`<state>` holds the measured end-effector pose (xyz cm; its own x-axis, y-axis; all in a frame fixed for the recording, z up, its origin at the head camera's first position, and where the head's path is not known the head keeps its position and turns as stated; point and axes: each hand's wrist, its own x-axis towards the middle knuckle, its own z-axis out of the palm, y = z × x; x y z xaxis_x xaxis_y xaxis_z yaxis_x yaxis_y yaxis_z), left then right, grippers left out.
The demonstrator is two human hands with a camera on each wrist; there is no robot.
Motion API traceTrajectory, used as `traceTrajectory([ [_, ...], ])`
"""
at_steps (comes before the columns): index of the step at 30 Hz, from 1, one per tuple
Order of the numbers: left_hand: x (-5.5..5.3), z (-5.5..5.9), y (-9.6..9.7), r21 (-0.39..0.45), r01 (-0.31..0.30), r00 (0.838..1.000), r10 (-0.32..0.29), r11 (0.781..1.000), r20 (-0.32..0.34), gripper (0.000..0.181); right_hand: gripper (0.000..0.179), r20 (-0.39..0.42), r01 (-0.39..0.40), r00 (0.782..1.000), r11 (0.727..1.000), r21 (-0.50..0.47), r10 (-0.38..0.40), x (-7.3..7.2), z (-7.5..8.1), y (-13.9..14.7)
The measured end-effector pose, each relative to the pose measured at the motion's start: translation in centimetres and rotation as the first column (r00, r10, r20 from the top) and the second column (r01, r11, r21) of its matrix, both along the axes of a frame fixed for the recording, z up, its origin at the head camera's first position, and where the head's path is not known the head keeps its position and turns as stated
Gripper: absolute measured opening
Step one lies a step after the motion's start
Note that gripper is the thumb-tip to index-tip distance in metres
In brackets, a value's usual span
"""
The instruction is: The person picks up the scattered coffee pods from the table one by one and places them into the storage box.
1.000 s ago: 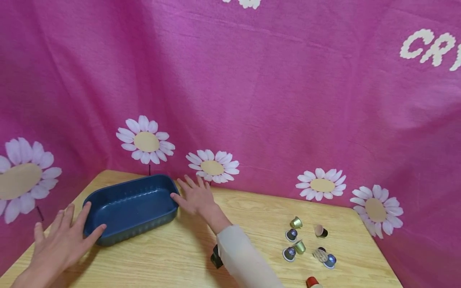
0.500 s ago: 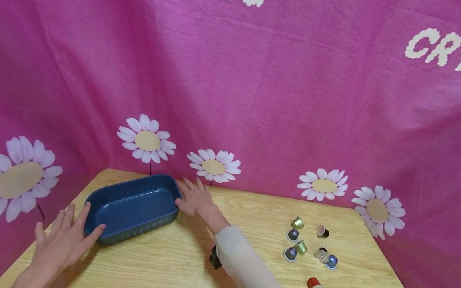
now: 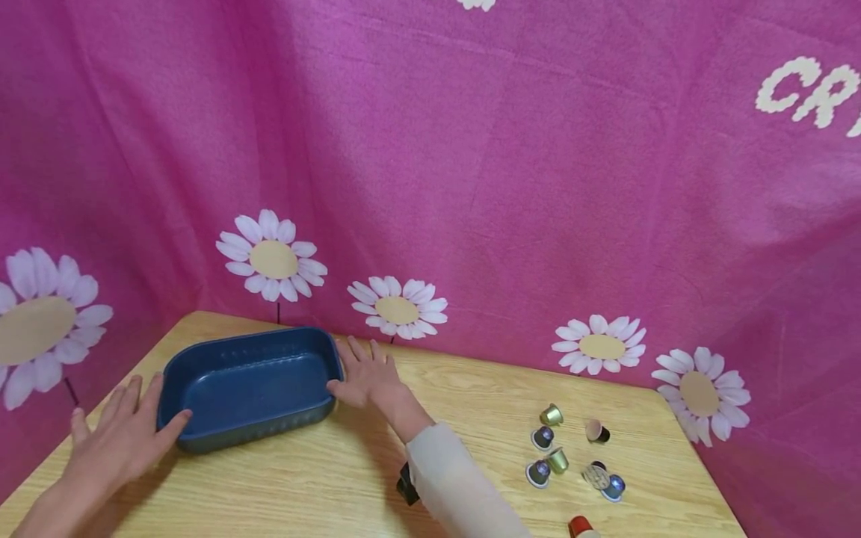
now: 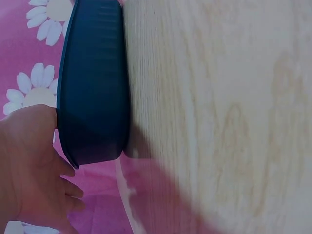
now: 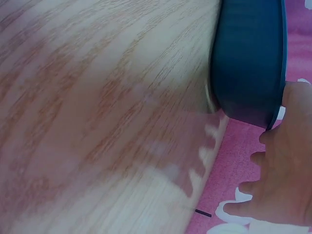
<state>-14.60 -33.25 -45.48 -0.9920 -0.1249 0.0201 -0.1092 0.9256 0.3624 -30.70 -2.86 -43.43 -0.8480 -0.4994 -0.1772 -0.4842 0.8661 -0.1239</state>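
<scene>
A dark blue rectangular baking dish (image 3: pixel 262 430) stands upright on the wooden table at the left in the head view. At its left end is my left hand (image 3: pixel 117 441), fingers spread, the thumb at the rim; the left wrist view shows this hand (image 4: pixel 29 165) beside the dish's end wall (image 4: pixel 95 97). My right hand (image 3: pixel 368 381) is at the opposite end, its thumb touching the rim and its fingers extended along the outside. The right wrist view has the same hand (image 5: pixel 287 170) against the dish (image 5: pixel 248 63). No contents show inside the dish.
Several coffee capsules lie scattered on the right of the table, among them a gold one (image 3: pixel 551 415), a dark one (image 3: pixel 538 472), a blue one (image 3: pixel 613 487) and a red one (image 3: pixel 580 526). A pink flowered cloth (image 3: pixel 498 187) hangs behind the table (image 3: pixel 323 486).
The dish has shifted slightly to the right and turned a little, its right end coming nearer. Both hands have moved with it. The capsules lie as before.
</scene>
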Motion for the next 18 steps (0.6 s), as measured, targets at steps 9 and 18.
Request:
traceTrajectory([
  [9, -0.50, -0.31, -0.78, 0.061, 0.019, 1.000, -0.019, 0.998, 0.005, 0.086, 0.077, -0.010, 0.030, 1.000, 0.999, 0.036, -0.029, 0.28, 0.14, 0.18],
  [18, -0.53, -0.63, -1.06, 0.077, 0.025, 1.000, -0.024, 0.997, -0.021, 0.079, 0.075, -0.020, 0.020, 1.000, 0.998, 0.053, -0.019, 0.49, 0.25, 0.66],
])
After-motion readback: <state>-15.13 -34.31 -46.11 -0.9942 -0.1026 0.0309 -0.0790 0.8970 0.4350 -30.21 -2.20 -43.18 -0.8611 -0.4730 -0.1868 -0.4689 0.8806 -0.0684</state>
